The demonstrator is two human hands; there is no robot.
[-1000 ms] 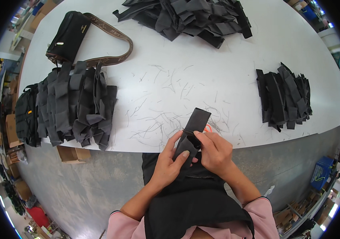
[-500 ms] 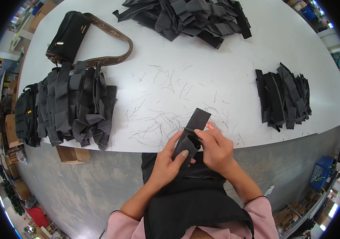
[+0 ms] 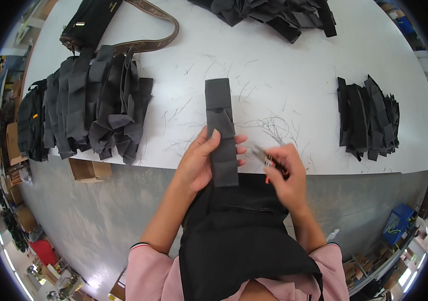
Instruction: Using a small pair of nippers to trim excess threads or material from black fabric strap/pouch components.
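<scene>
My left hand (image 3: 200, 159) grips a dark grey fabric strip (image 3: 220, 123) near the table's front edge, thumb on top and fingertips showing past its right side. The strip is stitched crosswise into sections and stands lengthwise away from me. To its right, my right hand (image 3: 289, 175) is closed around small scissors (image 3: 269, 159) with dark and orange-red handles. Their blades point up and left toward the strip, apart from it, and are blurred by motion. Loose thread ends (image 3: 274, 128) lie scattered on the white table (image 3: 294, 75) beyond my hands.
Similar strips lie in a pile (image 3: 98, 100) at the left, a stack (image 3: 369, 120) at the right and a heap (image 3: 274, 15) at the far side. A black backpack (image 3: 32, 120) and a black bag (image 3: 91, 25) with a brown strap sit left. A cardboard box (image 3: 89, 170) stands below the edge.
The strip, folded and pinched between both hands before, now lies stretched out in my left hand. My right hand has come off it to the right, with the scissors now turned forward.
</scene>
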